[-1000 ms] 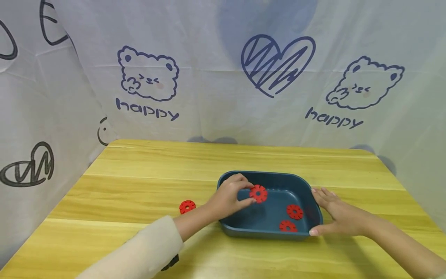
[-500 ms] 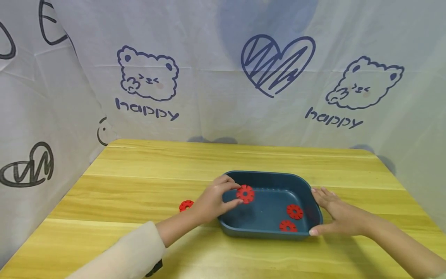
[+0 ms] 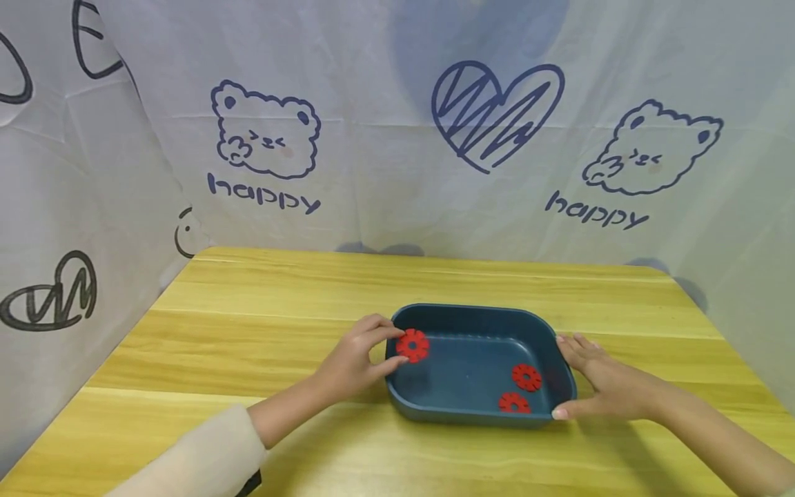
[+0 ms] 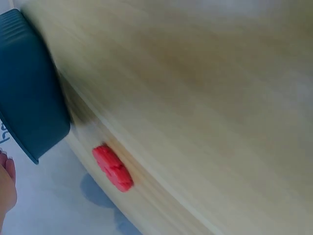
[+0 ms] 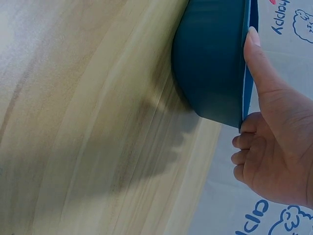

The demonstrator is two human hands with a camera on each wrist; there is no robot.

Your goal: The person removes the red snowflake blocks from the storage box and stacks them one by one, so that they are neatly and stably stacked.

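My left hand [image 3: 349,362] pinches a red notched disc [image 3: 413,346] between thumb and fingers, over the left rim of a dark blue tub [image 3: 459,415]. Two similar red discs lie inside the tub at its right: one by the right wall [image 3: 526,377], another partly behind the front wall [image 3: 513,403]. My right hand [image 3: 609,388] holds the tub's right end, thumb at the near corner and fingers toward the far one. Another red disc [image 4: 112,167] lies on the table outside the tub in the left wrist view; in the head view the left arm hides it.
The tub stands on a light wooden table [image 3: 279,297]. Behind and to the left hangs a white cloth [image 3: 373,159] with drawn bears, hearts and lettering. A small part of a black object [image 3: 250,483] shows beneath the left sleeve.
My left hand has moved left with the pinched disc, from over the tub's inside to its left rim. The arm now covers the disc on the table. My right hand and the tub stay put.
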